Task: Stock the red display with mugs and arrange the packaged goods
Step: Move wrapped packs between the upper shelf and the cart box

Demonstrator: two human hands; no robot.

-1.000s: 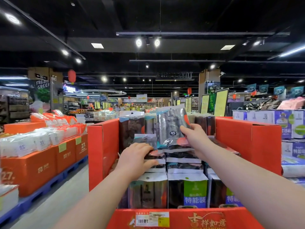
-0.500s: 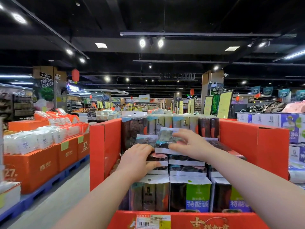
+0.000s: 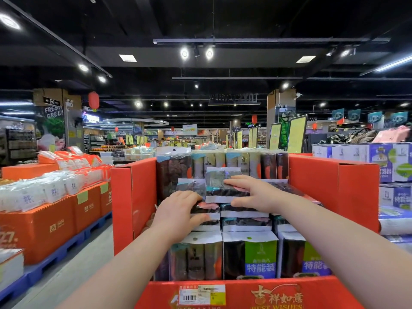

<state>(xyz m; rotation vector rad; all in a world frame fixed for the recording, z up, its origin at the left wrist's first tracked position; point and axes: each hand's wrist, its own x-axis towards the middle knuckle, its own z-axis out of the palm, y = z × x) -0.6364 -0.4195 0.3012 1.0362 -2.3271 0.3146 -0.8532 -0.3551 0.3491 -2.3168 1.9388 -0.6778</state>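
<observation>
In the red display [image 3: 334, 188], the right grip [image 3: 252, 194] lies open, fingers straight on the top pack [image 3: 219, 182] of the middle stack; the left grip [image 3: 178, 210] clasps the left pack [image 3: 206, 208] just beside it.

Bright ceiling spotlights [image 3: 196, 53], dark ceiling, wide-angle bending at edges.
</observation>
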